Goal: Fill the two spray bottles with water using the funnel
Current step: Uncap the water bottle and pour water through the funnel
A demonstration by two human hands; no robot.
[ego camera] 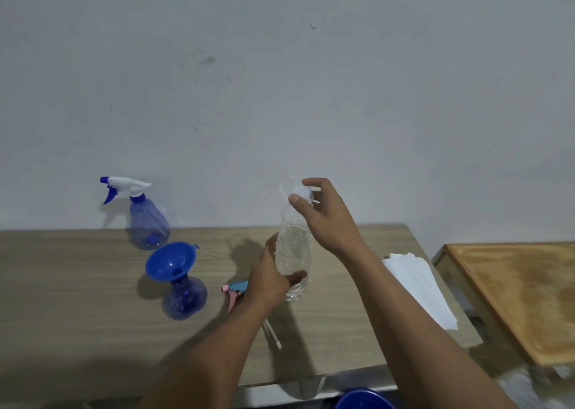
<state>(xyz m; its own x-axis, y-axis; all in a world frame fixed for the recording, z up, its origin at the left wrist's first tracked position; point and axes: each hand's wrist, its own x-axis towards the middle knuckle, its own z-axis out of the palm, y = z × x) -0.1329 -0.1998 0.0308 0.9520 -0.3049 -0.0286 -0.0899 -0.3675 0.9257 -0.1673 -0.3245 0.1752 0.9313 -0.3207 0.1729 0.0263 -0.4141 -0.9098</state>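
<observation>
The left hand (270,279) grips the lower body of a clear water bottle (292,248), held upright above the wood-grain surface (77,303), while the right hand (328,217) pinches the bottle's white cap (302,191) between thumb and curled fingers. Water shows inside the bottle. To the left, a blue spray bottle (185,301) stands open with the blue funnel (169,262) seated in its neck, tilted slightly. Farther back, near the wall, a second blue spray bottle (149,226) stands with its white and blue trigger head on. A pink and blue trigger head (235,289) lies on the surface just left of the left hand, its thin tube (273,335) showing nearer. A stack of white paper (417,287) lies on the right.
</observation>
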